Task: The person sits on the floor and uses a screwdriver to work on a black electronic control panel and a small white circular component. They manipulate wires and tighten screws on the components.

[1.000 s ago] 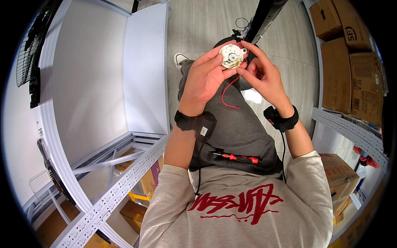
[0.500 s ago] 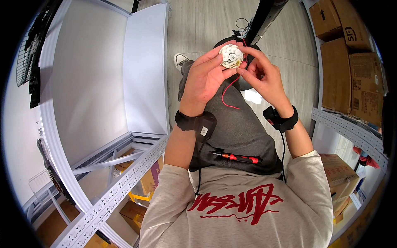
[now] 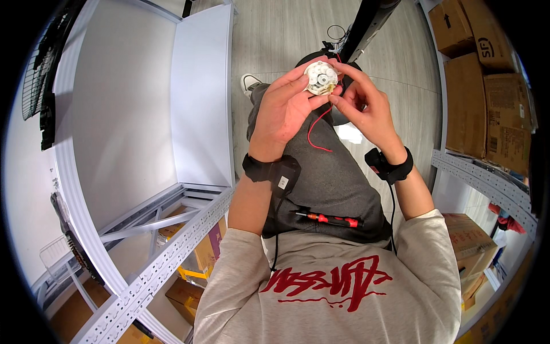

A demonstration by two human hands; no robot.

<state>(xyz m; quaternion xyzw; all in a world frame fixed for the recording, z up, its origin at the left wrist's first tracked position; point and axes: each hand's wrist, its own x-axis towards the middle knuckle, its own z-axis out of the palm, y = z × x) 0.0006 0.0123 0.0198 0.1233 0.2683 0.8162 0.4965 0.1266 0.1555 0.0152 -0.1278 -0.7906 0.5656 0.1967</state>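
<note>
A round white gear assembly (image 3: 321, 78) with small gears and a metal centre lies face up in my left hand (image 3: 285, 108). The left thumb rests on its rim and the fingers support it from beneath. My right hand (image 3: 367, 106) touches the assembly's right edge with thumb and index finger, the other fingers curled. A red wire (image 3: 310, 133) hangs below the assembly and trails over my trouser leg. On my lap lies a red and black screwdriver (image 3: 329, 219) with its metal tip pointing left.
A white shelf panel (image 3: 203, 97) and metal shelf frame stand at my left. Cardboard boxes (image 3: 465, 106) are stacked on the right-hand shelf. Ahead, a black post (image 3: 366, 28) rises beside a loop of thin cable. Black straps with cables circle both wrists.
The gear assembly looks turned very slightly in my hands. Otherwise both hands, the red wire and the screwdriver stay where they were.
</note>
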